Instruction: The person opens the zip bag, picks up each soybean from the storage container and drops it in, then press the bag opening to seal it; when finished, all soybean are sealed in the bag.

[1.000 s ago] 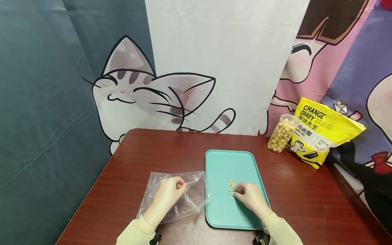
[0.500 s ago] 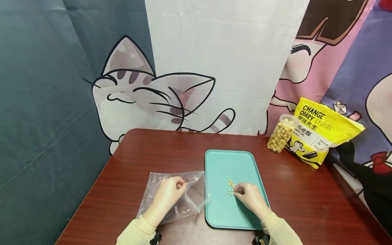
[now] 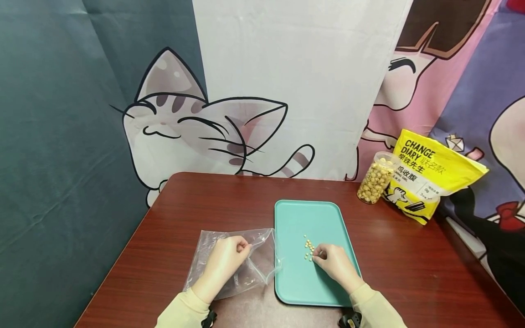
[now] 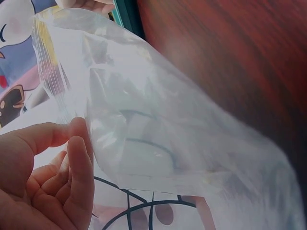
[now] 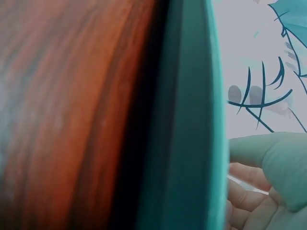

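Note:
My left hand [image 3: 228, 255] pinches the edge of a clear plastic bag [image 3: 262, 259] between thumb and forefinger. In the left wrist view the bag [image 4: 144, 110] spreads out to the right of the left hand [image 4: 53, 177]. A turquoise tray [image 3: 303, 287] lies beside the bag, with several small pale yellow bean-like pieces [image 3: 309, 244] near its middle. Over the tray, my right hand [image 3: 337, 264] has its thumb and forefinger curved down at these pieces. Whether anything is between its fingertips cannot be made out. The tray's wall [image 5: 192, 115] hides the fingertips of the right hand [image 5: 268, 177].
A clear jar [image 3: 375, 181] of yellow popcorn-like pieces stands at the back right of the brown table [image 3: 229, 200]. Behind it, a yellow printed pouch [image 3: 426, 182] leans near the table's right edge. A cartoon-print cloth hangs behind the table.

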Motion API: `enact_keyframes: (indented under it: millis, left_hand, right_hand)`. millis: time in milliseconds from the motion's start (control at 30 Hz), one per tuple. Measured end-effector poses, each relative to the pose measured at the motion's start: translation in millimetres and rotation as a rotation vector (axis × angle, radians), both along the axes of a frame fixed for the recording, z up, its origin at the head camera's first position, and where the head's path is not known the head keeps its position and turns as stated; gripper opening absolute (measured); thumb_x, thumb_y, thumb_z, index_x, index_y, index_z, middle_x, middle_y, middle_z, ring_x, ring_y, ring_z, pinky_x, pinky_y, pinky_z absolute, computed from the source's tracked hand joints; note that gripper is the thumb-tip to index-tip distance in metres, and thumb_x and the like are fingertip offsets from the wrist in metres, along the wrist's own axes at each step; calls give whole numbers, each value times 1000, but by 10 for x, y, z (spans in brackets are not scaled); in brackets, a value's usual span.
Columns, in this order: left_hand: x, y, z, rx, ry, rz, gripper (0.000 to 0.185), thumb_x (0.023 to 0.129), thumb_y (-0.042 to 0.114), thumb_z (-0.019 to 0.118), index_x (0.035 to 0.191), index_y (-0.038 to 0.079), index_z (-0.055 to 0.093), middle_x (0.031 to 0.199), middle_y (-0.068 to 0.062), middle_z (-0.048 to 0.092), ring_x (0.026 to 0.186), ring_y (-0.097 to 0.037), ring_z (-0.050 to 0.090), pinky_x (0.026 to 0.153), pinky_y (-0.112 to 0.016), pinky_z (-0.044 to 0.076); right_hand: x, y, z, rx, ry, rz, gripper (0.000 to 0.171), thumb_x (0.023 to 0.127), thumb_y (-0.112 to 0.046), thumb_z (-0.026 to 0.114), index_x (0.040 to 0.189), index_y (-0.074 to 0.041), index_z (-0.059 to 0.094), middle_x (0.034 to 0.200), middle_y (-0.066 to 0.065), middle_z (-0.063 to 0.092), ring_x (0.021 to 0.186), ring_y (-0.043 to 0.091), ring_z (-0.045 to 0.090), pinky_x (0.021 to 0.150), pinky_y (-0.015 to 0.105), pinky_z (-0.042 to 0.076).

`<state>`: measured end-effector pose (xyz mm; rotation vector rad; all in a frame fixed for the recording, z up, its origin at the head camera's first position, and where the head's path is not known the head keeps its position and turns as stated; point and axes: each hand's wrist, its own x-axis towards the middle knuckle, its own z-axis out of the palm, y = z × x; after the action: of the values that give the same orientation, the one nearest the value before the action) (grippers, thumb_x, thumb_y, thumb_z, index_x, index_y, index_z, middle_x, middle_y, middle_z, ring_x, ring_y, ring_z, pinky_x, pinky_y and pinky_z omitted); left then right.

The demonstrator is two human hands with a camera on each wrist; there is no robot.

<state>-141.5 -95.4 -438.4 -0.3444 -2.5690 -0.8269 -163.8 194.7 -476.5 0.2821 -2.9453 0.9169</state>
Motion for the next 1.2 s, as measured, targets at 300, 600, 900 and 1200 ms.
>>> enact_keyframes:
  millis: [300, 600, 900, 1200]
  left_hand:
    - [-6, 0, 22, -15, -86, 29, 10, 78, 15, 72, 70, 15, 67, 58, 10, 59, 52, -1, 50, 51, -20, 41]
    - [-5, -1, 37, -15, -92, 27, 10, 78, 15, 72, 70, 15, 67, 58, 9, 60, 52, -2, 51, 51, -20, 41]
    - [-5, 1, 35, -10, -86, 19, 9, 78, 15, 71, 70, 14, 67, 59, 9, 60, 53, -2, 53, 52, -21, 42]
    - [-1, 12, 20, -8, -87, 21, 10, 78, 15, 72, 70, 15, 67, 59, 9, 60, 53, -2, 52, 52, -21, 42]
  right_hand:
    - [50, -63, 81, 11, 31, -1, 15, 79, -12, 75, 72, -20, 64, 60, -12, 53, 56, 4, 47, 55, 24, 39]
    - [136, -248, 194, 8, 140, 46, 15, 77, -14, 77, 74, -24, 65, 61, -17, 53, 56, -1, 47, 54, 21, 39]
    - [221, -471, 277, -17, 205, 155, 14, 77, -15, 76, 76, -25, 67, 61, -18, 50, 54, -5, 42, 52, 18, 36]
    - [227, -644, 296, 7, 185, 234, 6, 80, -20, 74, 80, -22, 69, 62, -19, 52, 55, -5, 43, 52, 18, 37]
